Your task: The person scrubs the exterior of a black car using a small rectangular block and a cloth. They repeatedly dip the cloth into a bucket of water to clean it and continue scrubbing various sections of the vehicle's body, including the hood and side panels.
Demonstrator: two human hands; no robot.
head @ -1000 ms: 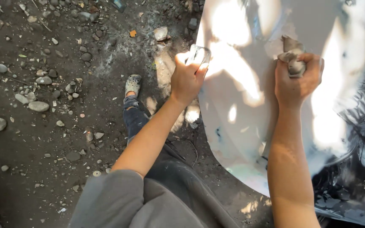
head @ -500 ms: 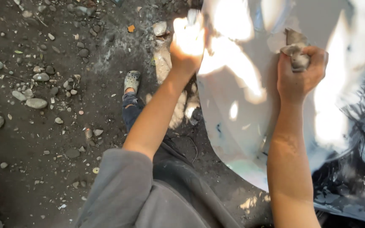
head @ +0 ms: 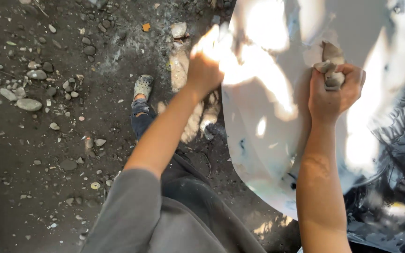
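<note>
Shifted since a second ago: left hand (head: 204, 70) now sits higher along the panel's edge, deep in sun glare; right hand (head: 332, 91) barely displaced.

Car body panel (head: 268, 117): large, curved, pale grey, dull over most of its face, glossy black at the right and lower margin. It looks sanded or primed across the centre, the dark border seemingly untreated; how much work remains cannot be judged. Top and right are cut off by the frame.

Ground (head: 48, 140): dark packed dirt scattered with pebbles.

Trouser leg (head: 141, 122) and pale clog (head: 142, 85), the person's own, beside the panel's left edge.

Right hand: closed in a fist around a crumpled grey rag (head: 331, 70), pressed against the panel's upper centre.

Left hand: at the panel's rim; grip state cannot be told, as glare washes out the fingers and anything they hold.
</note>
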